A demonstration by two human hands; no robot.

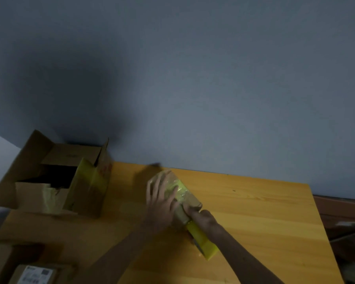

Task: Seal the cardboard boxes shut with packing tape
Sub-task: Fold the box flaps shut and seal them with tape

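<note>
The left hand [162, 198] lies flat, fingers straight and spread, pressing on the small box [193, 198] where yellow tape [205, 240] crosses its top. Just right of those fingers the right hand [202, 219] sits at the box's near end, fingers curled round the tape where it leaves the box; blur hides the exact hold. From there the tape runs back under the right wrist, not yet cut by the look of it. The box rests on the table [254, 212].

Well left of the fingers stands an open box [35, 160], flaps up, with some yellow tape on one flap. Nearer, low left, lies a labelled box [35, 273]; its seal cannot be made out.

Judgement: one box is being taped now, and at least the open one remains.
</note>
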